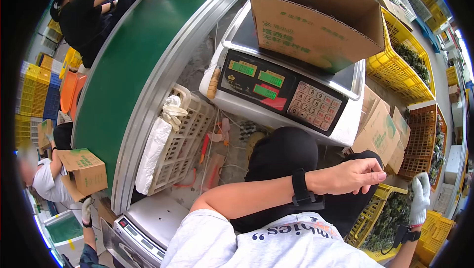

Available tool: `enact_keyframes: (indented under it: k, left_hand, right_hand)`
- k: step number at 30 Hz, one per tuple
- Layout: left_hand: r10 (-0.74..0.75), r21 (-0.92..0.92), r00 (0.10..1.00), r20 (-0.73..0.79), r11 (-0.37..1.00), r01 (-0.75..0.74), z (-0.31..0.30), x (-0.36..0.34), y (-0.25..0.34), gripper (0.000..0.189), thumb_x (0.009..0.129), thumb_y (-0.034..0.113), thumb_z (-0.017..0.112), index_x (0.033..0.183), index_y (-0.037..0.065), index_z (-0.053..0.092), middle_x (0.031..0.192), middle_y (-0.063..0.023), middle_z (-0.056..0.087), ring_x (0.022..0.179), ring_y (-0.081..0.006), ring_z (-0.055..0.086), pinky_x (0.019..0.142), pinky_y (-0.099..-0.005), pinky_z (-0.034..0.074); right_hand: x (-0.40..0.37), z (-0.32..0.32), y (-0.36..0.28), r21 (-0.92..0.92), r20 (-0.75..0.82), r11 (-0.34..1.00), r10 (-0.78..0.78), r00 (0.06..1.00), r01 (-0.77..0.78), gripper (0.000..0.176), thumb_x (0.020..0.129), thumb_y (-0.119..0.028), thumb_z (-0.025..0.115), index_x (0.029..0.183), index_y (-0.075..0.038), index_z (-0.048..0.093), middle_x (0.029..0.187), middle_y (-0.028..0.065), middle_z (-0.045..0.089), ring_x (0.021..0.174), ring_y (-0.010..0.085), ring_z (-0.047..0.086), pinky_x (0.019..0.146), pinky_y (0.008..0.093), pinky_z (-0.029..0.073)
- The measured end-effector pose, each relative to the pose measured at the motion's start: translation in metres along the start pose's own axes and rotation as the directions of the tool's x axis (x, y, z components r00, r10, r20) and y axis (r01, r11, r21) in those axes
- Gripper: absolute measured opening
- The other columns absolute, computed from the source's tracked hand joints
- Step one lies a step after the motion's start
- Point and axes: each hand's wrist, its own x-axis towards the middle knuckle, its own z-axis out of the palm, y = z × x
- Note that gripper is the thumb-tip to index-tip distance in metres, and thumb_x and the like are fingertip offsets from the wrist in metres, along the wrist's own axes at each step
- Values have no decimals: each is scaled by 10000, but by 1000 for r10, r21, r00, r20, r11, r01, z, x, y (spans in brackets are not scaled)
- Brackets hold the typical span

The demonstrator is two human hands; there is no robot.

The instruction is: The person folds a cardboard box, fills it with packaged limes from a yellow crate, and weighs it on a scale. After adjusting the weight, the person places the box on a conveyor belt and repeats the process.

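Over my lap, my left hand (pixel 353 174) is bare, its fingers loosely bent and partly apart, with nothing visible in it. My right hand (pixel 419 200) wears a white glove; its fingers stretch out beside a yellow crate (pixel 368 213) of dark green produce (pixel 390 218). In front of me a digital scale (pixel 281 90) carries an open cardboard box (pixel 306 36) with green print. The box's inner bottom is hidden. The scale's first display reads about 0.960, the other two 0.00.
A green conveyor belt (pixel 133 55) runs along the left. Between it and the scale stands a white basket (pixel 180 144) with gloves. Folded cartons (pixel 377 129) and more crates (pixel 395 65) stand right. Co-workers (pixel 81 16) sit across the belt, one by a carton (pixel 84 171).
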Motion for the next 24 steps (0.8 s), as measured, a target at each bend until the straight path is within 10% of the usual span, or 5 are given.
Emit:
enact_keyframes:
  k: [4,7,14,16,24]
  left_hand:
    - [84,-29,996,-36,996,-85,2,1,-6,455,1063,466,507,1115,16,547,894,-13,553,755,-73,564,632,-239,489]
    - [80,-35,996,-25,996,-81,3,1,-5,453,1064,468,505,1116,20,547,905,-5,543,761,-69,562,639,-236,489]
    - [42,-43,998,-40,998,-44,3,2,-6,448,1065,464,505,1137,24,549,902,3,534,772,-70,560,649,-237,490]
    - [38,-16,999,-36,999,-38,4,-1,-3,439,1066,455,504,1148,26,552,905,1,543,776,-74,562,658,-241,491]
    - [186,508,968,-171,858,-75,0,-113,120,354,989,249,684,1257,25,626,741,31,574,647,-39,502,585,-226,397]
  right_hand:
    - [-21,-58,136,-50,-190,976,199,961,-212,207,1024,-241,575,1113,-54,587,997,-11,572,830,86,516,766,249,445]
    - [-45,-97,247,-29,-253,945,308,917,-326,531,1039,-322,581,1417,46,521,1429,132,567,1298,210,546,1113,333,412]
    - [-81,-82,308,-210,-107,858,456,883,-469,560,1078,-406,478,1412,40,536,1413,118,588,1303,222,536,1133,335,370]
    - [-58,-60,224,-302,-42,824,490,871,-479,524,1081,-377,482,1409,26,548,1414,106,598,1329,208,525,1150,312,363]
    - [51,7,-40,-185,178,940,-254,951,286,324,1011,-164,538,1265,31,594,1184,127,647,1100,195,592,1002,319,449]
